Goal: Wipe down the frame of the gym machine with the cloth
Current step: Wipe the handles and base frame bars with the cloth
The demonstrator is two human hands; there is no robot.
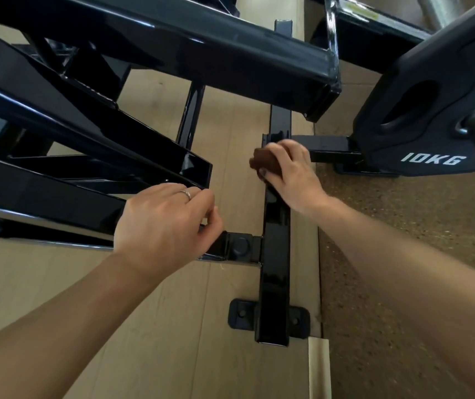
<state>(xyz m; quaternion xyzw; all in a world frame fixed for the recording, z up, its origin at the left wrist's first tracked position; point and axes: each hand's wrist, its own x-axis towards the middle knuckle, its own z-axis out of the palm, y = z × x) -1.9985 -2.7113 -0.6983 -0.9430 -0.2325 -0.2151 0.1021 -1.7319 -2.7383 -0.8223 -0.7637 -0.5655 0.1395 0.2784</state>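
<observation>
Head view looks steeply down on the glossy black steel frame of a gym machine, whose long square floor rail runs away from the viewer across pale wood-look flooring. This rail serves as the landmark. The right hand lies on top of the rail about midway along its visible length, fingers curled around a small bunched brown cloth and pressing it against the rail's upper face; the thumb tip shows at the cloth's near edge. The cloth sits on the rail's left upper edge, just before the point where a short black cross-piece branches off to the right.

Left of the rail, the left hand hovers above a short horizontal stub with a round black cap that joins the rail. Its fingers are loosely bent with thumb and fingertips close together, holding nothing visible; a thin silver ring sits on one finger. Whether the hand touches the slanted black beam beside it cannot be told.

At the rail's near end a flat black bolted foot plate rests on the floor. Right of the rail, beyond the cross-piece, stands a black rubber weight plate marked 10KG. Speckled brown rubber matting covers the floor to the rail's right.
</observation>
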